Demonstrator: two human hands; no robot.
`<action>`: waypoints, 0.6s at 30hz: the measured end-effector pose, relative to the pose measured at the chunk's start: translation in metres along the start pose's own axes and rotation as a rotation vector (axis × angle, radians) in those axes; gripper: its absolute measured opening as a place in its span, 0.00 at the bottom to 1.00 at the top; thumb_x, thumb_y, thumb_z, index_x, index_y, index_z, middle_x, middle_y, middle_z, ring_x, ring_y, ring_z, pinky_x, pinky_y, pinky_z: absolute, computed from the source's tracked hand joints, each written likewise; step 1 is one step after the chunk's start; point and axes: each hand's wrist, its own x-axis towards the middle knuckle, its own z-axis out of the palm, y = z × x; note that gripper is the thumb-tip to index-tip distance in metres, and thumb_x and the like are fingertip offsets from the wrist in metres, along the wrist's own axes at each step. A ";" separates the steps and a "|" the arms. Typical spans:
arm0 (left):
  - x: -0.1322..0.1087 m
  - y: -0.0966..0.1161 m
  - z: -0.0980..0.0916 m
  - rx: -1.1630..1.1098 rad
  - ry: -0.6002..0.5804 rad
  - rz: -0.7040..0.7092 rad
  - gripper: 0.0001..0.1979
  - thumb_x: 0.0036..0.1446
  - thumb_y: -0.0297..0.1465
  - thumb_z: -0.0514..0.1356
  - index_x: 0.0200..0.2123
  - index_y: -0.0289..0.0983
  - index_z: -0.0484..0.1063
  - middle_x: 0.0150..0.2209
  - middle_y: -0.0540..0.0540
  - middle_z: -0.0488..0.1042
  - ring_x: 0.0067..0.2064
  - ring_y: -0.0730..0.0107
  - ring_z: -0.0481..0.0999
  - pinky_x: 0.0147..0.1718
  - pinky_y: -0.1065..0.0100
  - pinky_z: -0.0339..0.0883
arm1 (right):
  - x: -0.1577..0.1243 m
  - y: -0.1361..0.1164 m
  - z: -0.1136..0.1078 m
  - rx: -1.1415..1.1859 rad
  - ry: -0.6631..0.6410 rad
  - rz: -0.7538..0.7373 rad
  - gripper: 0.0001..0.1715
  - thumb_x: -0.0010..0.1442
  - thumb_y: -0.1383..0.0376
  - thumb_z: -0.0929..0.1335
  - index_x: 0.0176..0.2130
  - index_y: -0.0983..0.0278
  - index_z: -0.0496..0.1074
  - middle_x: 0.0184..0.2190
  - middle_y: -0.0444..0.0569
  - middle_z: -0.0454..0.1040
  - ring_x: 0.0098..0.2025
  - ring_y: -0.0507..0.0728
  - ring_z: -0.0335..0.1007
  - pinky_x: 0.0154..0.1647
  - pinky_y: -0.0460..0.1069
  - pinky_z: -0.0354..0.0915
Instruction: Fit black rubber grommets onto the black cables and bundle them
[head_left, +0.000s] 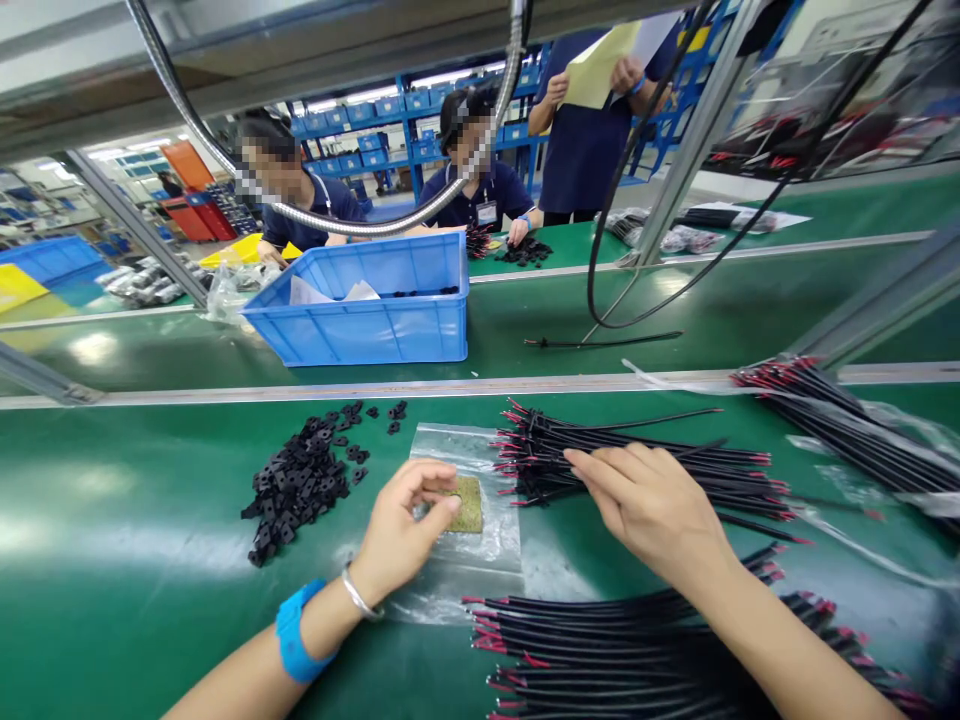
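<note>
A: So, where was the cable bundle?
B: Under R hand, the nearer one; long axis approx. L–R. Couldn't tell if gripped.
A: L hand?
B: Curled by yellowish pad, contents unclear.

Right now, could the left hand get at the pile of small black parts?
Likely yes: the left hand is just right of the small black parts, and nothing appears to block the way over the green tabletop.
</note>
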 end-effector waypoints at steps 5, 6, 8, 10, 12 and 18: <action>0.032 -0.019 -0.064 0.660 0.003 0.118 0.13 0.58 0.36 0.58 0.45 0.39 0.73 0.50 0.40 0.72 0.54 0.56 0.71 0.53 0.53 0.67 | 0.000 0.017 0.026 -0.020 -0.027 0.094 0.14 0.67 0.66 0.63 0.43 0.61 0.77 0.34 0.47 0.79 0.36 0.56 0.66 0.36 0.52 0.55; 0.038 -0.026 -0.078 0.809 0.006 0.117 0.14 0.58 0.36 0.58 0.45 0.38 0.73 0.51 0.39 0.73 0.55 0.54 0.70 0.56 0.52 0.64 | 0.000 0.017 0.030 -0.018 -0.028 0.108 0.14 0.67 0.66 0.63 0.43 0.61 0.77 0.35 0.47 0.79 0.37 0.56 0.66 0.37 0.52 0.56; 0.046 -0.041 -0.100 1.078 0.056 0.080 0.18 0.58 0.37 0.57 0.48 0.35 0.73 0.54 0.35 0.72 0.58 0.48 0.68 0.58 0.49 0.59 | -0.001 0.016 0.035 -0.013 -0.027 0.131 0.13 0.66 0.65 0.63 0.44 0.61 0.77 0.35 0.47 0.79 0.38 0.57 0.66 0.38 0.53 0.56; 0.050 -0.056 -0.116 1.238 0.095 0.006 0.21 0.58 0.38 0.56 0.51 0.34 0.72 0.57 0.34 0.70 0.61 0.44 0.64 0.58 0.46 0.58 | -0.001 0.016 0.037 -0.005 -0.028 0.144 0.13 0.66 0.64 0.63 0.45 0.60 0.77 0.36 0.48 0.80 0.38 0.57 0.66 0.38 0.53 0.57; 0.051 -0.066 -0.123 1.281 0.112 -0.047 0.22 0.60 0.40 0.54 0.52 0.35 0.72 0.57 0.35 0.70 0.61 0.43 0.65 0.57 0.45 0.59 | -0.002 0.016 0.037 0.006 -0.024 0.140 0.14 0.66 0.64 0.63 0.46 0.61 0.76 0.36 0.48 0.79 0.38 0.58 0.66 0.38 0.53 0.57; 0.049 -0.064 -0.112 1.262 0.160 -0.035 0.19 0.61 0.38 0.53 0.49 0.35 0.74 0.54 0.34 0.72 0.57 0.48 0.70 0.56 0.49 0.60 | -0.005 -0.007 0.018 0.156 0.007 0.020 0.13 0.65 0.64 0.63 0.46 0.63 0.74 0.39 0.51 0.78 0.39 0.57 0.70 0.42 0.52 0.63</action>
